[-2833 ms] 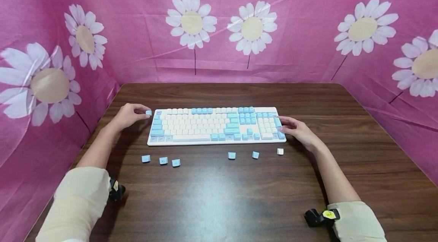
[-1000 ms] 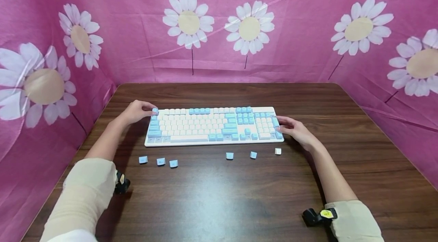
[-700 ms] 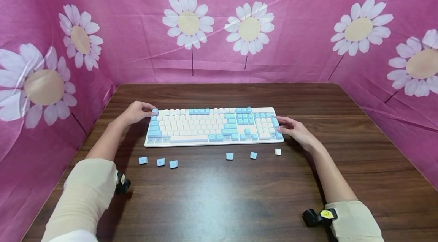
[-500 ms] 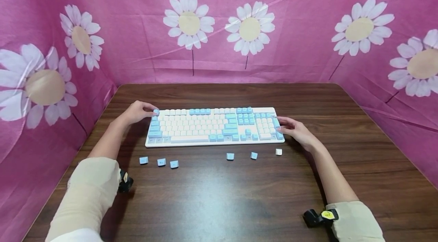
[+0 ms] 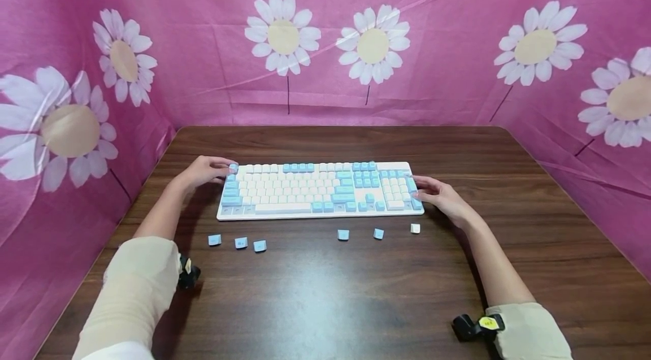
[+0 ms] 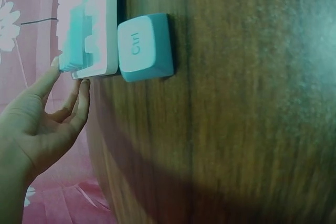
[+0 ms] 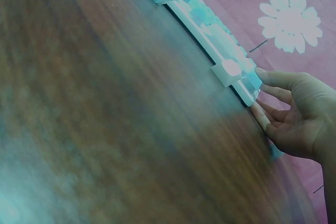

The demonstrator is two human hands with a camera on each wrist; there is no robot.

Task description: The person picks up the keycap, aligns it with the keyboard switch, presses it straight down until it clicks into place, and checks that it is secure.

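A white and blue keyboard (image 5: 285,213) lies across the middle of the table. At its far left corner, my left hand (image 5: 203,170) pinches a light blue keycap (image 5: 233,168), which sits over the corner key position. In the left wrist view, one fingertip of that hand (image 6: 39,129) is at the blue keys and other fingertips are at the keyboard's end. My right hand (image 5: 442,199) grips the keyboard's right end, its fingertips round the edge. A blue Ctrl keycap (image 6: 144,48) shows large in front of the keyboard in the left wrist view.
On the wooden table (image 5: 315,303) in front of the keyboard, loose blue keycaps lie at left, (image 5: 215,240) being the leftmost cap. Further right are two blue keycaps, one a near-centre cap (image 5: 343,234), and a white keycap (image 5: 415,228). A pink flowered curtain (image 5: 330,89) surrounds the table.
My left hand has carried the keycap from just left of the keyboard to its far left corner and stays there. The right hand keeps its grip. The loose keycaps have not moved.
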